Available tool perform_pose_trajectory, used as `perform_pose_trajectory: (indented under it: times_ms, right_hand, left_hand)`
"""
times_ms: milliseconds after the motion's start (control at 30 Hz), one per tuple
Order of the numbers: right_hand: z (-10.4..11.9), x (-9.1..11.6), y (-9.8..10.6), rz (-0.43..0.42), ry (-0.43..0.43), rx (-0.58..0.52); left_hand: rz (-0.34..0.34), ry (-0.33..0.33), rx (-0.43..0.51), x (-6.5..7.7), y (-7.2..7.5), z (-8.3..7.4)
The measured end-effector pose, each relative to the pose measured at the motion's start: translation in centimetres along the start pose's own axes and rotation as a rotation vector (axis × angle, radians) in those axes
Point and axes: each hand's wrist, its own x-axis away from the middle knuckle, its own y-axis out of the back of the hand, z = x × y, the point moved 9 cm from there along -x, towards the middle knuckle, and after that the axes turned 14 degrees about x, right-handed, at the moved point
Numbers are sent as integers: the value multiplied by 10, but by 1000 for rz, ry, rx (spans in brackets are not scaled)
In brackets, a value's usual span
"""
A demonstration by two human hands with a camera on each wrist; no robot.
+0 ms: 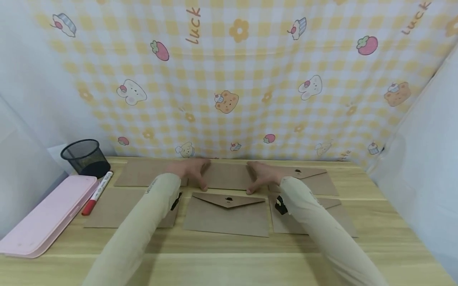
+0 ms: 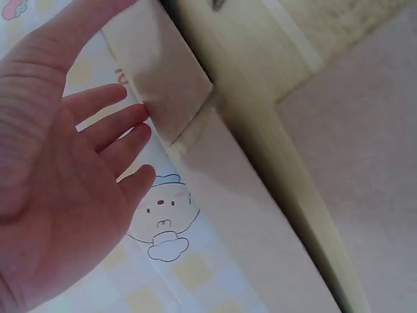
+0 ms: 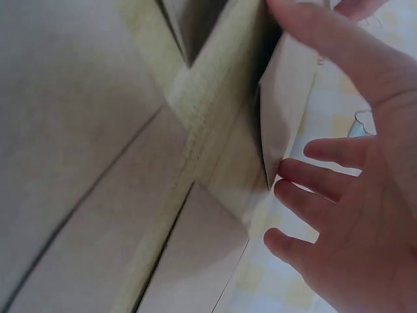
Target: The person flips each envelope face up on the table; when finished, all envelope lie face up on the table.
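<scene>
A brown paper envelope (image 1: 229,176) lies in the middle of the back row, its plain side up. My left hand (image 1: 191,171) is at its left end, thumb apart from the lightly bent fingers. At the right end is my right hand (image 1: 262,176), spread in much the same way. In the right wrist view, fingertips (image 3: 287,171) touch or nearly touch the envelope's edge (image 3: 280,111). Fingertips (image 2: 140,117) of the left hand are close to its other end (image 2: 163,72). In front lies another envelope (image 1: 227,220), its pointed flap and small dark print facing up.
More envelopes flank the middle ones: plain ones (image 1: 137,172) at left, flapped ones (image 1: 313,182) at right. On the left stand a black mesh pen cup (image 1: 86,157), a red-capped marker (image 1: 97,194) and a pink case (image 1: 50,214). A checked curtain (image 1: 229,71) hangs behind the table.
</scene>
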Motion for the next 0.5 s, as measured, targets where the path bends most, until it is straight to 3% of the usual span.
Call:
perform_pose_trajectory:
  times_ms: [267, 500]
  right_hand:
    - [-8, -6, -4, 52, -77, 15]
    - [-8, -9, 1, 21, -100, 51]
  left_hand:
    - [-22, -69, -116, -5, 2, -2]
    - [-73, -100, -126, -3, 5, -8]
